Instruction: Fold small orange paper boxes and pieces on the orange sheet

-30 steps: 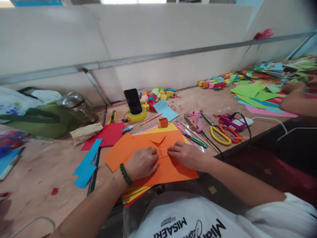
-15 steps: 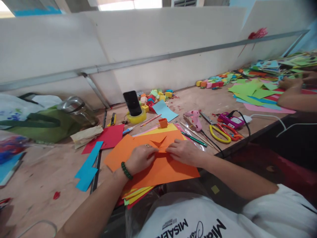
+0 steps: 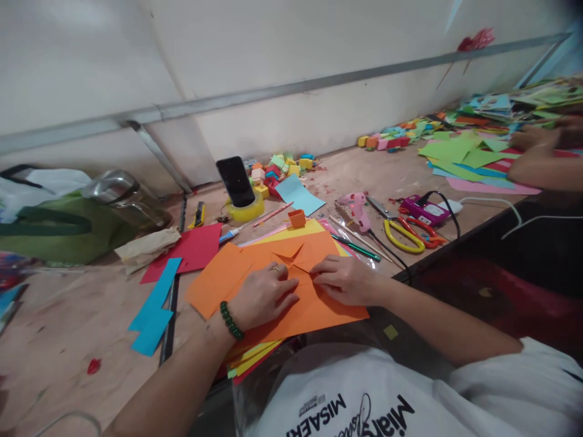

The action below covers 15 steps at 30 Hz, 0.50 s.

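So our left hand (image 3: 266, 297) is lying palm-down, fingers loosely bent and a bit spread, fingertips on a folded orange piece (image 3: 301, 271) that sits on a bigger orange sheet (image 3: 282, 321). Our right hand (image 3: 344, 279) comes in from the other side, fingertips at the folded piece's right side; we honestly can't tell if the thumb is pinching it or just tucked under. The hands are apart, with a small gap between the fingertips. All that is on a stack of colored paper right at the front edge of the bench (image 3: 86, 315), one corner poking out past it. At the stack's far side we've got a little orange box (image 3: 296, 218). Just right of the stack there's a green pen (image 3: 357, 247), then a pink glue gun (image 3: 359, 212), yellow-handled scissors (image 3: 405, 237) and a purple power block (image 3: 423, 209) near the front edge. To the left, a red sheet (image 3: 195, 246) and blue strips (image 3: 155, 309). Further back, a phone (image 3: 235, 181) is propped up at a yellow tape roll (image 3: 246, 209), next to paper cubes (image 3: 291, 167) along the bench's back edge. Toward the bench's right end, a co-worker's hand (image 3: 532, 142) is over by some green sheets (image 3: 460, 155).
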Each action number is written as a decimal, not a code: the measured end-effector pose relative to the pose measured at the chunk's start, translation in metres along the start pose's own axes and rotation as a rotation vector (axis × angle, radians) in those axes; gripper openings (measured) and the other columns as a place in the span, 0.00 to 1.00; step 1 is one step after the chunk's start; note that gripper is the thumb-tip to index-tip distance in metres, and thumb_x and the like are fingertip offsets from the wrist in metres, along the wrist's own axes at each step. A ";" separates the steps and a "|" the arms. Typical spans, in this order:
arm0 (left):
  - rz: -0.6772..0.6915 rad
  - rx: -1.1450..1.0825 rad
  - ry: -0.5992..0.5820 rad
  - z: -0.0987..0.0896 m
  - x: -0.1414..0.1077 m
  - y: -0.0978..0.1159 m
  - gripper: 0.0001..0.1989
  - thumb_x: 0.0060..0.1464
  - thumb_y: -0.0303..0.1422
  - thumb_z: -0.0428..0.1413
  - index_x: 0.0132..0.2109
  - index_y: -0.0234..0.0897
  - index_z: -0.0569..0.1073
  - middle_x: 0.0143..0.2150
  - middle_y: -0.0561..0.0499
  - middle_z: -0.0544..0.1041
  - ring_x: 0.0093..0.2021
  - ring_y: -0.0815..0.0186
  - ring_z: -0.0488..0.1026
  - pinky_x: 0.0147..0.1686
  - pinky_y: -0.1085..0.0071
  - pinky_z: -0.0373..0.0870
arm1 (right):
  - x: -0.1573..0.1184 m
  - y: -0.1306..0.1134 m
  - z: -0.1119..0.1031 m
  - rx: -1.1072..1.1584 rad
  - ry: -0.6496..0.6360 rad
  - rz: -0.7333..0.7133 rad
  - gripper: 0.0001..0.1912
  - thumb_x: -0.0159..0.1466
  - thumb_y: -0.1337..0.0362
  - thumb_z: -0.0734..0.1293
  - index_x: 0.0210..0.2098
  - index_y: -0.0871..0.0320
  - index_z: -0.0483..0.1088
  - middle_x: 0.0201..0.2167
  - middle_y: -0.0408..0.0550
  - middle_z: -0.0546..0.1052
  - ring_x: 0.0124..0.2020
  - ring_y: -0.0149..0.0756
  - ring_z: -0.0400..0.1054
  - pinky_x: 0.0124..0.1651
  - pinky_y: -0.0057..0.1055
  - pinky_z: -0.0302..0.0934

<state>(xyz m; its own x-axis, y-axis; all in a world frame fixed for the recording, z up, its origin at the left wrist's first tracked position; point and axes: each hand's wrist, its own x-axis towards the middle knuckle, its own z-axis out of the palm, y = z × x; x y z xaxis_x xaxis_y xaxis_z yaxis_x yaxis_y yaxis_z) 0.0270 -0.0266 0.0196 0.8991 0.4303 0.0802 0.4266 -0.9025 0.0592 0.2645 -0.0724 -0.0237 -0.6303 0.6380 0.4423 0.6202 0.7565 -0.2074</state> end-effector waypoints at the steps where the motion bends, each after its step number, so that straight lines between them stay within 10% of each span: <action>1: 0.000 -0.007 0.015 0.002 0.001 -0.001 0.13 0.62 0.36 0.49 0.38 0.38 0.76 0.35 0.47 0.73 0.37 0.62 0.71 0.32 0.70 0.66 | -0.003 -0.001 -0.002 0.030 0.016 0.013 0.10 0.63 0.72 0.62 0.36 0.60 0.75 0.41 0.52 0.79 0.39 0.36 0.70 0.41 0.32 0.67; 15: -0.380 -0.325 0.140 0.029 0.017 -0.004 0.16 0.54 0.35 0.58 0.49 0.36 0.70 0.43 0.46 0.70 0.39 0.62 0.72 0.41 0.64 0.72 | -0.001 0.015 -0.007 -0.027 -0.028 0.112 0.22 0.61 0.79 0.56 0.48 0.60 0.74 0.47 0.54 0.77 0.45 0.41 0.64 0.47 0.39 0.65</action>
<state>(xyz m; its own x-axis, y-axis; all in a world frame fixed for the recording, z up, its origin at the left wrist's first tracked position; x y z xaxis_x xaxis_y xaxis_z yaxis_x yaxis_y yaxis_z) 0.0432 -0.0165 -0.0080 0.6552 0.7452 0.1241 0.6481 -0.6388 0.4147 0.2773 -0.0623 -0.0214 -0.5691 0.7222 0.3933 0.6993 0.6766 -0.2307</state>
